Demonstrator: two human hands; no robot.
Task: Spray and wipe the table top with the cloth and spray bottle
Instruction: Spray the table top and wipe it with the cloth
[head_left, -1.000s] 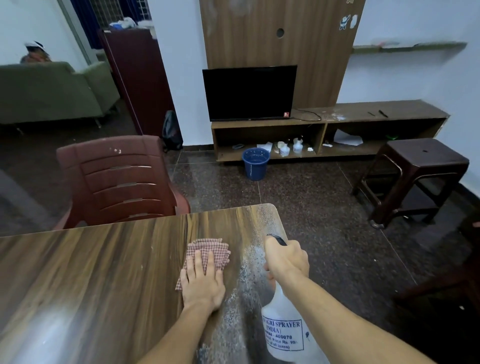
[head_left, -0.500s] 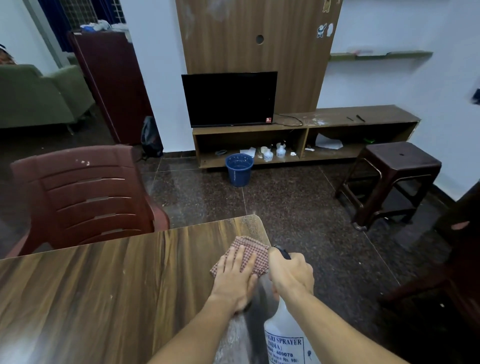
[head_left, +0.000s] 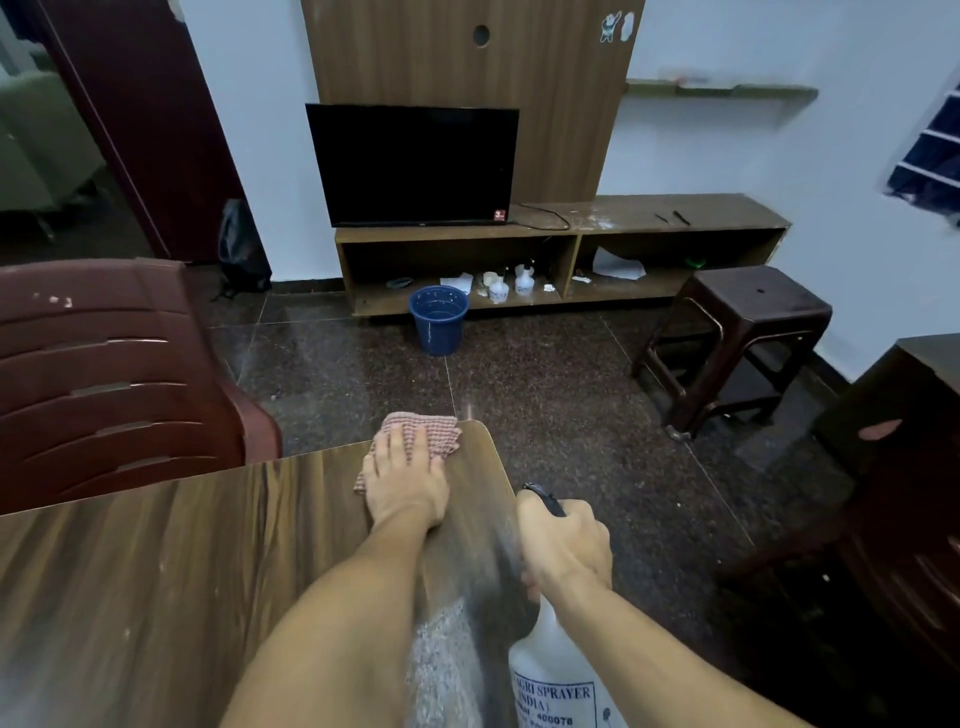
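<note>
I see the checked cloth (head_left: 436, 434) bunched at the far corner of the table (head_left: 156, 571), with my left hand (head_left: 408, 480) pressing flat on it, fingers straight. My right hand (head_left: 563, 545) curls round the neck of the white spray bottle (head_left: 558, 670), just off the table's right edge. A brown chair (head_left: 104, 374) stands to the left of the table. A blue bucket (head_left: 439, 321) and a stool (head_left: 748, 322) stand beyond.

Checked cloth (head_left: 440, 432) on far corner of table top (head_left: 156, 571), white spray bottle (head_left: 551, 673) alongside
</note>
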